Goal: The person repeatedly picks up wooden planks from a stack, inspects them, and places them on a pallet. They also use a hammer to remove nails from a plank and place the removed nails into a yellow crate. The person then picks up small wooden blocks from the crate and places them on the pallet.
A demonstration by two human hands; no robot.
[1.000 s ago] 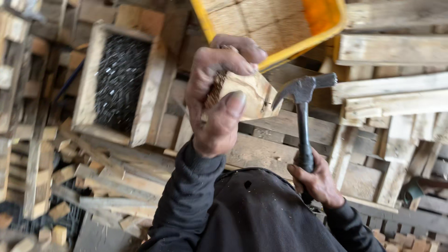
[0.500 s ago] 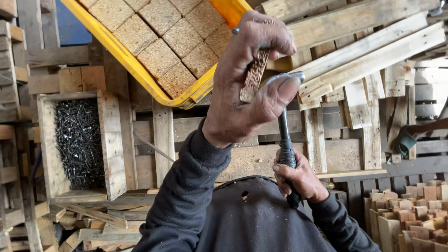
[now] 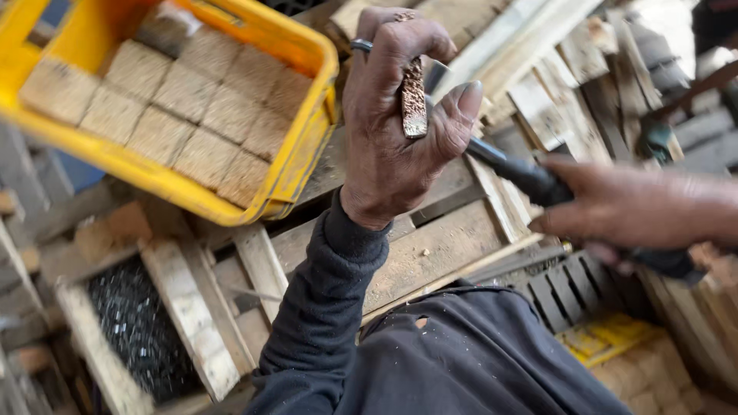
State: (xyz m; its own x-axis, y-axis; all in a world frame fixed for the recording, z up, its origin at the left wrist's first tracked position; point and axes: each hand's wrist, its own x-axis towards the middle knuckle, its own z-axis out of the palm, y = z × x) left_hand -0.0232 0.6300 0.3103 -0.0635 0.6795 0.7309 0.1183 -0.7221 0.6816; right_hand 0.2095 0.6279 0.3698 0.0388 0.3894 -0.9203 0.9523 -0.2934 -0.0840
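My left hand (image 3: 380, 146) is raised in the middle of the view, fingers shut on a small chipboard block (image 3: 413, 104) seen edge-on between thumb and forefinger. My right hand (image 3: 615, 211) comes in from the right and grips the dark handle of a hammer (image 3: 515, 173). The hammer's head is mostly hidden behind my left hand. A yellow plastic crate (image 3: 304, 154) holding several pale pressed-wood blocks (image 3: 192, 100) sits just left of my left hand. Rough wooden planks (image 3: 430, 246) lie underneath both hands.
A wooden box (image 3: 188, 315) filled with dark nails (image 3: 138, 330) stands at the lower left. Stacked pallet boards (image 3: 569, 69) fill the upper right. Another yellow crate (image 3: 607, 338) with blocks shows at the lower right. My dark clothing (image 3: 461, 361) covers the bottom centre.
The view has swung, so the yellow crate now sits upper left and the nail box lower left. The hammer has tipped over, its head now behind my left hand, which still holds the block.
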